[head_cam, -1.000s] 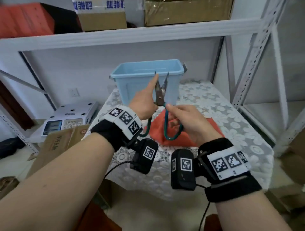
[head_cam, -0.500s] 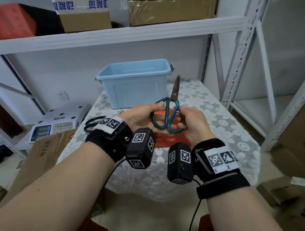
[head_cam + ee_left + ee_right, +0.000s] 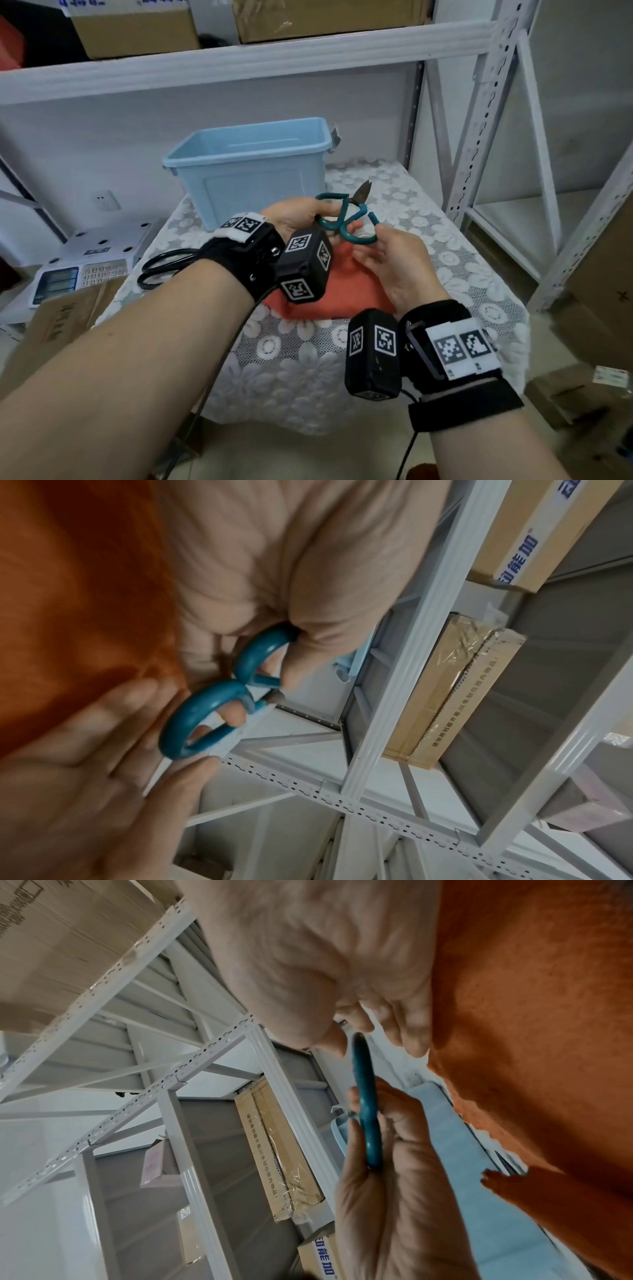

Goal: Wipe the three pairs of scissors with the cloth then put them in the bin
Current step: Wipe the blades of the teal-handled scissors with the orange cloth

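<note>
Both hands hold a pair of teal-handled scissors (image 3: pixel 346 219) just above the orange cloth (image 3: pixel 329 287), short blades pointing away toward the right. My left hand (image 3: pixel 301 216) grips the left handle loop. My right hand (image 3: pixel 387 260) pinches the right loop. In the left wrist view the scissors (image 3: pixel 205 712) show a fingertip of the right hand through one loop. The right wrist view shows the scissors (image 3: pixel 368 1110) edge-on between the two hands. Black-handled scissors (image 3: pixel 161 270) lie on the table to the left. The light blue bin (image 3: pixel 253 171) stands behind, open.
A lace-covered table (image 3: pixel 462 274) holds everything. A white metal shelf frame (image 3: pixel 479 120) rises on the right. A white scale with a keypad (image 3: pixel 78 270) and a cardboard box (image 3: pixel 58 325) sit low on the left.
The teal scissors went from upright with blades spread to blades together, then came down and tipped away over the cloth. Both hands came lower with them.
</note>
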